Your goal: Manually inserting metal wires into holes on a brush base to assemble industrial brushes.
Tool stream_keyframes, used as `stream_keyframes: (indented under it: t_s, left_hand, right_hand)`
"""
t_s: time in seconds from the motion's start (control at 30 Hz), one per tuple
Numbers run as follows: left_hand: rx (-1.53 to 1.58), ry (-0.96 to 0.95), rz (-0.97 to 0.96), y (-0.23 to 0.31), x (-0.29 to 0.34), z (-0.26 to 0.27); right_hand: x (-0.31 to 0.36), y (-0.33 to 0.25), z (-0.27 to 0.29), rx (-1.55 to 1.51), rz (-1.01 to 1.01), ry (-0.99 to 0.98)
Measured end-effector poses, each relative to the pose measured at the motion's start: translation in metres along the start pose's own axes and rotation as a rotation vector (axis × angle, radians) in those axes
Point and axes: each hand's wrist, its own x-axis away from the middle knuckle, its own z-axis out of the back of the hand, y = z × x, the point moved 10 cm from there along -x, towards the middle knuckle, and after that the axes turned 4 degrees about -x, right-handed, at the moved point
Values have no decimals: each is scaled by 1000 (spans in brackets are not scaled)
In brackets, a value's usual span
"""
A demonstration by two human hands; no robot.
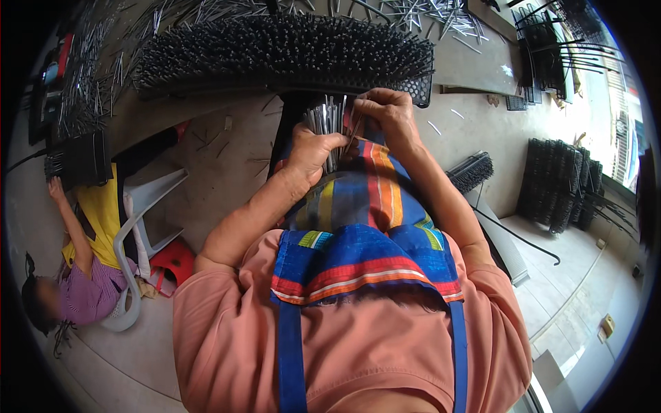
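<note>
"What does the left hand (306, 153) have?"

"A bundle of metal rods (326, 118). Its grip is wrapped around them, thumb across the near side, and they stand roughly upright, fanning a little at the top."

"Where exactly is the bundle?"

"Over the lap, above the striped apron (337, 206), just short of the big black block (423, 90)."

"And the right hand (394, 117)?"

"Just beside the bundle. Its grip is pinching a thin rod (355, 128), thumb against fingertips."

"What fills the block?"

"Close-packed dark rods (286, 51), mostly upright. At its right end, near that hand, bare holes show."

"Beyond it?"

"Loose silvery rods (451, 17) lie scattered on the desk (482, 76). Off to the right, dark bristled blocks (554, 186) are stacked up."

"Anyone else?"

"At far left, a person in purple stripes (93, 292) has one arm (72, 224) stretched to a dark block there (89, 158)."
</note>
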Motion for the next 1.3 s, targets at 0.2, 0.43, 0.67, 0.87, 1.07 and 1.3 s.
stream_keyframes:
  t_s: [0.2, 0.43, 0.67, 0.87, 1.07, 1.3]
  left_hand:
    - [-40, 29, -25, 2, 5, 14]
    - [30, 8, 22, -4, 14, 17]
    - [200, 77, 20, -1, 14, 30]
    - [221, 84, 44, -6, 12, 30]
    - [183, 83, 85, -9, 4, 26]
    - [186, 15, 89, -4, 1, 20]
  right_hand:
    - [-7, -15, -15, 131, 25, -121]
    - [-5, -88, 11, 125, 739, 218]
    - [3, -103, -12, 360, 923, 175]
    - [0, -90, -25, 593, 986, 210]
    - [-1, -94, -30, 705, 937, 287]
    - [5, -97, -35, 878, 989, 282]
